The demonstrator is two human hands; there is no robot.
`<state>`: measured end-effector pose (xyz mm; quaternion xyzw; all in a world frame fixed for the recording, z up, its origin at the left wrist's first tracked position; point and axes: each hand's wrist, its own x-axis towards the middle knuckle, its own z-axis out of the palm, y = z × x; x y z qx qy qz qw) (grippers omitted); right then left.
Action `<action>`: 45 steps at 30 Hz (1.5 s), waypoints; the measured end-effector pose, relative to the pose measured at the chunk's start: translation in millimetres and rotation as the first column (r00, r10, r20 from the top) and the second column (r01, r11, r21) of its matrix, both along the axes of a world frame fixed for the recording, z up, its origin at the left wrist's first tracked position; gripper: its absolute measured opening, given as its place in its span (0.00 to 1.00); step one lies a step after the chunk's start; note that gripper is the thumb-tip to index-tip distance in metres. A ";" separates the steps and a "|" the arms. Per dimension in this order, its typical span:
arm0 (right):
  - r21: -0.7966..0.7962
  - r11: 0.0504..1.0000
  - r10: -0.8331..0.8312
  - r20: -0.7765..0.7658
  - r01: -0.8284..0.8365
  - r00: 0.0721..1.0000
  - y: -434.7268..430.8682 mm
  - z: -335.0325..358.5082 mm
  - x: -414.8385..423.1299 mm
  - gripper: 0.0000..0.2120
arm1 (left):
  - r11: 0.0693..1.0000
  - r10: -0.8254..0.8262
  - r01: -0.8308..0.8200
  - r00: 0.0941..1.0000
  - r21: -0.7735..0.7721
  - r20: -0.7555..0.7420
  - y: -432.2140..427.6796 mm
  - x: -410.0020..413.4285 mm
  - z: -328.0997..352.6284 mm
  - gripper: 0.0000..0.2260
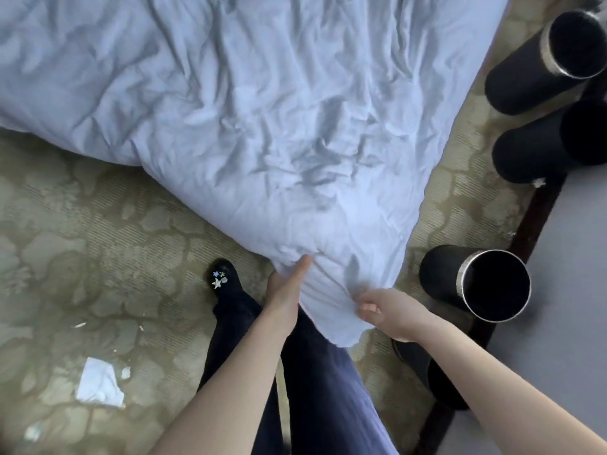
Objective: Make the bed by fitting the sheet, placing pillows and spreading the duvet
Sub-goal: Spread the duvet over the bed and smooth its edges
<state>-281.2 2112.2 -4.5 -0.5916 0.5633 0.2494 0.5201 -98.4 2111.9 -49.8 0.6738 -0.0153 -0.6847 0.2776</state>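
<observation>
Holding the duvet [262, 126] by its near corner, we have both hands on the cloth. Our left hand [286, 292] takes the corner's left edge. The thumb lies straight along the top of the fabric, pointing away from us, and the fingers are tucked out of sight beneath it, so this grip clamps the cloth between thumb and fingers. Our right hand [386, 310] is just beside it on the corner's right edge, fingers curled in, its grip pinching a bunched fold. Between the two hands the corner hangs in front of our legs, its tip below our wrists.

From there the duvet widens away from us, pale blue-white and heavily creased, filling the top and middle of the view. Whether a bed lies under it we cannot tell. Its left edge meets the carpet [98, 241], which is olive with a pale flower pattern.

Our trousers [328, 389] are dark, and a black shoe [225, 274] with small star charms stands on the carpet left of the corner. A white paper scrap [98, 382] lies at lower left with smaller bits near it. To the right, three black bins [476, 284] with metal rims sit along a dark wooden strip [525, 231]
</observation>
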 end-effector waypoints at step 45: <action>-0.426 0.893 -0.052 -0.419 -0.146 0.907 -130.3 -66.8 160.4 0.11 | 0.637 -0.559 0.770 0.484 -0.024 0.674 -91.7 200.3 -54.0 0.12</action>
